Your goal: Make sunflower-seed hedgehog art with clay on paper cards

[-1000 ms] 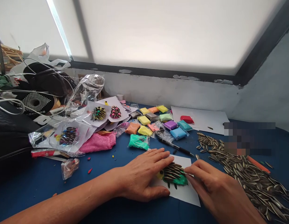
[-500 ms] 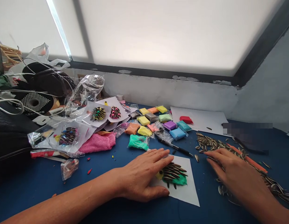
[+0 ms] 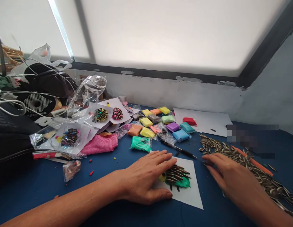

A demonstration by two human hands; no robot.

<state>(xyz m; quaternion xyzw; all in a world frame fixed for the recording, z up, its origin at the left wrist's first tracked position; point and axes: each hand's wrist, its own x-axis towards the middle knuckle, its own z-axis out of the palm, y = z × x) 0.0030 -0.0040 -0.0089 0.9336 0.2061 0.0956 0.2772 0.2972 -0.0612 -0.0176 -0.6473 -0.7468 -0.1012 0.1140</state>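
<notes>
My left hand [image 3: 148, 179] lies flat, fingers stretched, over the left part of a small white paper sheet [image 3: 192, 198]. On the sheet is a hedgehog shape of green clay [image 3: 184, 183] with a yellow head, partly hidden by my fingers. Striped sunflower seeds [image 3: 178, 172] stick out of its back like spines. To the right, my right hand [image 3: 228, 175] is closed in a pinch on a sunflower seed [image 3: 205, 163] at its fingertips. It hovers beside a heap of loose sunflower seeds [image 3: 216, 145].
Wrapped clay blocks [image 3: 173, 126] in several colours lie behind the sheet, with a black pen [image 3: 181, 149] in front. An orange stick [image 3: 253, 160] crosses the seeds. Finished seed pictures [image 3: 100, 115], a pink cloth [image 3: 100, 144] and plastic bags crowd the left.
My right hand has shifted slightly left and closed on a sunflower seed that lay apart from the heap. My left hand stays on the sheet.
</notes>
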